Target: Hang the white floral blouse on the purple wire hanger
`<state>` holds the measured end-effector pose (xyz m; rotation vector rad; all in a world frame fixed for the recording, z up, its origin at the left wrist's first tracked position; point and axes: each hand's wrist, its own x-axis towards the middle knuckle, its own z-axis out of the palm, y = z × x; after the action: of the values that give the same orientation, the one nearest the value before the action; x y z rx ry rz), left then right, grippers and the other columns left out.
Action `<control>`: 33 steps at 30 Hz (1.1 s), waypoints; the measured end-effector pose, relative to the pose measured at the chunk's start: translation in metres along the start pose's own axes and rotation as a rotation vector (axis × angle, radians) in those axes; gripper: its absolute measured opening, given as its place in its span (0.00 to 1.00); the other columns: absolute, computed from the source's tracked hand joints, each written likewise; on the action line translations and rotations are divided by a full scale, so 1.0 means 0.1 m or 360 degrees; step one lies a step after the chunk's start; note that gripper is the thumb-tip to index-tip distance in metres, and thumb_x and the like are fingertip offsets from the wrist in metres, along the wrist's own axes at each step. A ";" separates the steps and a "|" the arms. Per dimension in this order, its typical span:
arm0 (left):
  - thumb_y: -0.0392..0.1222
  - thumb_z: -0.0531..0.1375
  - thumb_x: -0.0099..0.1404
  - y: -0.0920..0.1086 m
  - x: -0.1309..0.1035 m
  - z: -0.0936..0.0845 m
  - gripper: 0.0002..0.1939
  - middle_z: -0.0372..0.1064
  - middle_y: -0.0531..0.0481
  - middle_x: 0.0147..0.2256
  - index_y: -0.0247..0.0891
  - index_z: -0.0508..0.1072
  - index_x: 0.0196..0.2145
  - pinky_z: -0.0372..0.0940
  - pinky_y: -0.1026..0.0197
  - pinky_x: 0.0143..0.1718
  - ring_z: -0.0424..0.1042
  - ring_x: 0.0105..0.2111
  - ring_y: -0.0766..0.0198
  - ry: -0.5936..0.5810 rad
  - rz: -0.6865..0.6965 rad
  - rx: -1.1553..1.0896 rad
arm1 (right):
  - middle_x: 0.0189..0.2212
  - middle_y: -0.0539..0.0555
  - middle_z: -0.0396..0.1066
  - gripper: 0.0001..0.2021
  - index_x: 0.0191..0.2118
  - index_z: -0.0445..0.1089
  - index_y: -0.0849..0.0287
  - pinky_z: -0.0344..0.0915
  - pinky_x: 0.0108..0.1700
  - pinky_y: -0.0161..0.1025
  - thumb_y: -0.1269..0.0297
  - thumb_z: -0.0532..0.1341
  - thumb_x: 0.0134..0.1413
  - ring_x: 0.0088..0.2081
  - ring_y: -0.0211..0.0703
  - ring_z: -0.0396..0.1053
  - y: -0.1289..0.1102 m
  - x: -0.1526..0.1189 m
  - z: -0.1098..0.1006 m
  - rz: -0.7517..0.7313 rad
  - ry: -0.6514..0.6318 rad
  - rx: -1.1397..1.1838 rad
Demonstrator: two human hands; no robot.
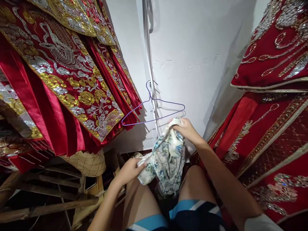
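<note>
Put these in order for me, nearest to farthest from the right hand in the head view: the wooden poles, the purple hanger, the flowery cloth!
1. Flowery cloth: held in the right hand.
2. Purple hanger: just ahead, by the wall.
3. Wooden poles: low, far to the left.

The person's right hand (182, 127) grips the upper edge of a white garment (169, 157) printed in green and blue; the left hand (128, 171) pinches its lower left part. Just above, a bare purple hanger (150, 98) hangs before a white wall (192, 41), between red embroidered costumes (84, 86) at left and red beaded clothing (271, 112) at right.
</note>
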<state>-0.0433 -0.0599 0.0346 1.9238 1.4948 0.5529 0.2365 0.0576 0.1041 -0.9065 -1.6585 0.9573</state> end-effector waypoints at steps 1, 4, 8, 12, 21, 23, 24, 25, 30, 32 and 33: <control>0.62 0.54 0.66 -0.02 -0.01 -0.09 0.27 0.62 0.52 0.24 0.36 0.64 0.23 0.55 0.63 0.30 0.59 0.27 0.64 -0.0004 0.0011 0.0005 | 0.41 0.56 0.77 0.19 0.45 0.75 0.61 0.69 0.43 0.40 0.67 0.60 0.45 0.41 0.48 0.73 0.07 0.12 0.03 -0.0050 0.0052 -0.0012; 0.62 0.50 0.67 -0.04 0.00 -0.34 0.27 0.61 0.52 0.22 0.37 0.61 0.21 0.56 0.62 0.31 0.58 0.25 0.64 0.0035 -0.0023 0.0253 | 0.57 0.59 0.71 0.28 0.56 0.71 0.59 0.62 0.59 0.46 0.65 0.59 0.46 0.56 0.52 0.68 0.27 0.48 0.16 -0.0080 -0.0043 -0.0091; 0.60 0.50 0.66 -0.09 0.09 -0.59 0.25 0.65 0.48 0.21 0.39 0.62 0.19 0.61 0.56 0.38 0.64 0.25 0.59 0.0146 -0.0176 0.0766 | 0.44 0.58 0.77 0.15 0.38 0.76 0.60 0.64 0.55 0.47 0.64 0.57 0.45 0.49 0.53 0.71 0.47 0.75 0.20 -0.0063 -0.0217 -0.0215; 0.59 0.50 0.64 -0.18 0.25 -0.85 0.22 0.77 0.38 0.35 0.39 0.72 0.30 0.65 0.53 0.43 0.74 0.37 0.49 0.0309 -0.0110 0.0685 | 0.27 0.52 0.72 0.07 0.25 0.69 0.59 0.64 0.38 0.38 0.66 0.54 0.42 0.32 0.45 0.69 0.50 0.69 0.07 -0.0100 -0.0148 -0.0233; 0.51 0.55 0.60 0.26 0.65 -1.17 0.14 0.76 0.42 0.47 0.39 0.73 0.27 0.64 0.52 0.54 0.72 0.49 0.49 0.0925 0.0297 0.0407 | 0.19 0.49 0.66 0.05 0.20 0.65 0.59 0.56 0.27 0.35 0.67 0.54 0.39 0.23 0.39 0.62 0.24 0.45 0.04 -0.0070 -0.0053 -0.0185; 0.46 0.57 0.58 0.44 0.77 -1.16 0.10 0.75 0.42 0.46 0.39 0.70 0.24 0.64 0.54 0.52 0.72 0.48 0.51 0.1091 0.0450 0.0400 | 0.18 0.48 0.65 0.05 0.18 0.62 0.58 0.55 0.26 0.34 0.67 0.54 0.39 0.22 0.38 0.60 0.24 0.43 0.09 -0.0069 -0.0033 -0.0160; 0.43 0.57 0.56 0.51 0.83 -1.15 0.07 0.75 0.43 0.43 0.38 0.69 0.25 0.65 0.55 0.49 0.72 0.45 0.53 0.1147 0.0487 0.0396 | 0.18 0.48 0.64 0.05 0.18 0.62 0.58 0.56 0.26 0.34 0.68 0.54 0.39 0.22 0.38 0.60 0.23 0.41 0.10 -0.0076 -0.0031 -0.0159; 0.41 0.58 0.55 0.57 0.89 -1.15 0.05 0.75 0.44 0.40 0.38 0.70 0.28 0.65 0.56 0.46 0.73 0.41 0.55 0.1192 0.0500 0.0388 | 0.18 0.48 0.65 0.05 0.18 0.63 0.58 0.57 0.27 0.35 0.68 0.54 0.40 0.22 0.38 0.61 0.23 0.40 0.12 -0.0087 -0.0030 -0.0165; 0.39 0.56 0.60 0.62 1.05 -1.19 0.19 0.73 0.51 0.32 0.37 0.74 0.48 0.62 0.62 0.34 0.69 0.30 0.62 0.1335 0.0460 0.0316 | 0.46 0.57 0.76 0.30 0.54 0.71 0.60 0.69 0.44 0.40 0.73 0.57 0.39 0.41 0.46 0.74 0.19 0.41 -0.05 -0.0319 0.0186 -0.0220; 0.40 0.54 0.62 0.59 1.05 -1.21 0.15 0.75 0.51 0.31 0.36 0.77 0.42 0.62 0.63 0.34 0.69 0.29 0.63 0.1290 0.0449 0.0299 | 0.56 0.61 0.71 0.44 0.69 0.54 0.60 0.69 0.49 0.43 0.74 0.58 0.40 0.45 0.48 0.74 0.20 0.50 -0.22 -0.0311 0.0327 -0.0227; 0.41 0.54 0.62 0.58 1.05 -1.21 0.15 0.76 0.51 0.31 0.36 0.78 0.40 0.61 0.63 0.33 0.70 0.29 0.63 0.1257 0.0448 0.0293 | 0.59 0.63 0.69 0.47 0.71 0.49 0.62 0.69 0.51 0.44 0.74 0.59 0.40 0.46 0.49 0.74 0.21 0.56 -0.32 -0.0265 0.0367 -0.0264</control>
<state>-0.0552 0.0591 0.1560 2.1995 1.7745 1.4775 0.2562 0.1219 0.1127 -0.9349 -1.6022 0.5861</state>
